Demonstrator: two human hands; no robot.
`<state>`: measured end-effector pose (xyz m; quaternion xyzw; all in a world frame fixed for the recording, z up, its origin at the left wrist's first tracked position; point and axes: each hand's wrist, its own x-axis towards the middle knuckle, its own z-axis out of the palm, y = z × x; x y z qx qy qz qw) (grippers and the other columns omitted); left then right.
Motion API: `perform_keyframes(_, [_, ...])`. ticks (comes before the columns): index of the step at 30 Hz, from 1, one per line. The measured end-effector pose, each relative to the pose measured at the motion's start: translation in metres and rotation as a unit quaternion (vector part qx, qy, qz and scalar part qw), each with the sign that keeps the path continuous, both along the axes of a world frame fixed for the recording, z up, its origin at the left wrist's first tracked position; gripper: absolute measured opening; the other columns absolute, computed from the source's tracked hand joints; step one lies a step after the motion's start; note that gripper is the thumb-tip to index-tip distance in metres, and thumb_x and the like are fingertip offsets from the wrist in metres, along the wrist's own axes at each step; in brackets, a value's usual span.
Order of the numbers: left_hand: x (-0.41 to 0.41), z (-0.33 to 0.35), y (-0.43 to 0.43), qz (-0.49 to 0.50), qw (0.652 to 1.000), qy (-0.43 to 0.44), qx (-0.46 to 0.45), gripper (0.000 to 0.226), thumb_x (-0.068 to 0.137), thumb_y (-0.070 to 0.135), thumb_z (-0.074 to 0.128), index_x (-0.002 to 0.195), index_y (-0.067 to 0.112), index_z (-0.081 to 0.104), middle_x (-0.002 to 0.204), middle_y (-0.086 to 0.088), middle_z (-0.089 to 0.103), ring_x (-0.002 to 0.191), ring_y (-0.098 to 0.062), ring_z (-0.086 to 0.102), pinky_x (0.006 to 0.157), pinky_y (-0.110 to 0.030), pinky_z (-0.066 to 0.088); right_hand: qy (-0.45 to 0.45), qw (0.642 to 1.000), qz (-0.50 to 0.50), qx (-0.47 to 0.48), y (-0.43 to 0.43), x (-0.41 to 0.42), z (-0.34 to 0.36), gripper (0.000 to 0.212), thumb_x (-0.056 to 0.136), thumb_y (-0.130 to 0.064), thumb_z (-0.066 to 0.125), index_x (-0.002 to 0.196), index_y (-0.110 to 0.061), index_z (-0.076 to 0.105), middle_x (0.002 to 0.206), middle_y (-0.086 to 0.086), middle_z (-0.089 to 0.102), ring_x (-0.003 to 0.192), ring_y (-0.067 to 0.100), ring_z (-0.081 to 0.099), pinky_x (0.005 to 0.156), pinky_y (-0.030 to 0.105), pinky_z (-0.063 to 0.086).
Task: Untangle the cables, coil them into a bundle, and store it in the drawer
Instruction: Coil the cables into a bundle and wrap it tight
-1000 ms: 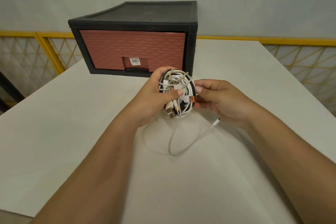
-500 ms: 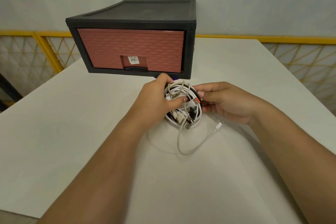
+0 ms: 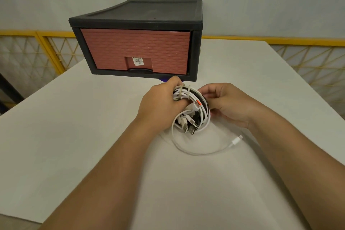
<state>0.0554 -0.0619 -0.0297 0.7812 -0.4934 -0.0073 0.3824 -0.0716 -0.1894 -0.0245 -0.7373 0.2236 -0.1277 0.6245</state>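
One drawer stands closed on the table; its contents are hidden. The left hand and right hand both grip the single bundle. One white cable trails loose.

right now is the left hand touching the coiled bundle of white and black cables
Touching. The head view shows the left hand with its fingers curled round the top of the coiled bundle of white and black cables.

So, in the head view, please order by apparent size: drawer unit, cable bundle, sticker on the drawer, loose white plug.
1. drawer unit
2. cable bundle
3. sticker and loose white plug: they look about equal, so not ranked.
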Motion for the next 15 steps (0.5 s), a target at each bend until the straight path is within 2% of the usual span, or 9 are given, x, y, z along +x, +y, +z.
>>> perform_keyframes(2, [0.003,-0.001,0.0,-0.032,0.997,0.072,-0.014,0.01,0.083,0.018,0.068,0.081,0.023,0.059,0.069,0.007,0.062,0.068,-0.013,0.058,0.065,-0.032,0.046,0.019,0.988,-0.049,-0.143,-0.001,0.001,0.0,0.021,0.09,0.005,0.054,0.094,-0.011,0.067,0.089,0.013,0.071,0.077,0.025,0.064,0.075,0.032,0.053])
perform_keyframes(4, [0.005,-0.002,-0.001,-0.047,0.99,0.132,-0.016,0.011,0.083,0.012,0.07,0.082,0.02,0.062,0.068,0.007,0.063,0.065,-0.008,0.059,0.067,-0.029,0.048,0.046,0.95,-0.093,-0.295,-0.001,0.002,0.0,0.017,0.09,-0.006,0.057,0.087,-0.019,0.067,0.082,-0.001,0.069,0.076,0.015,0.062,0.074,0.022,0.05])
perform_keyframes(6, [0.007,-0.002,-0.002,-0.051,0.984,0.171,-0.013,0.009,0.084,0.016,0.073,0.085,0.019,0.064,0.069,0.008,0.066,0.067,-0.006,0.065,0.072,-0.029,0.051,0.047,0.92,-0.129,-0.368,-0.001,0.002,-0.001,0.015,0.088,-0.009,0.059,0.085,-0.022,0.066,0.078,-0.008,0.065,0.072,0.008,0.057,0.067,0.016,0.045])
perform_keyframes(9, [0.011,-0.001,-0.001,-0.057,0.977,0.207,-0.009,0.009,0.085,0.017,0.073,0.089,0.016,0.066,0.074,0.005,0.069,0.072,-0.01,0.071,0.077,-0.033,0.054,0.06,0.894,-0.169,-0.41,-0.008,-0.001,-0.004,0.015,0.086,-0.005,0.059,0.088,-0.016,0.068,0.076,-0.003,0.063,0.071,0.014,0.058,0.069,0.025,0.048])
perform_keyframes(11, [0.015,-0.001,0.0,-0.056,0.973,0.223,-0.018,0.009,0.085,0.014,0.073,0.091,0.014,0.066,0.077,0.003,0.068,0.069,-0.006,0.068,0.075,-0.029,0.053,0.058,0.911,-0.194,-0.359,-0.016,-0.006,-0.004,0.014,0.089,-0.004,0.058,0.088,-0.015,0.068,0.076,0.0,0.065,0.067,0.012,0.062,0.061,0.019,0.047])
perform_keyframes(13, [0.019,0.0,0.002,-0.049,0.969,0.241,-0.021,0.01,0.085,0.014,0.072,0.093,0.015,0.067,0.082,0.001,0.07,0.069,-0.004,0.066,0.074,-0.025,0.053,-0.007,0.966,-0.208,-0.155,-0.019,-0.011,0.0,0.014,0.093,-0.001,0.056,0.088,-0.01,0.066,0.072,0.003,0.066,0.058,0.006,0.063,0.047,0.012,0.041])
perform_keyframes(15, [0.023,-0.001,0.003,-0.051,0.96,0.275,-0.009,0.011,0.086,0.013,0.071,0.096,0.018,0.068,0.092,-0.005,0.073,0.078,-0.01,0.067,0.081,-0.032,0.054,-0.077,0.975,-0.204,0.046,-0.022,-0.015,0.005,0.017,0.095,0.002,0.052,0.089,-0.009,0.064,0.074,0.005,0.062,0.055,0.003,0.062,0.045,0.012,0.041])
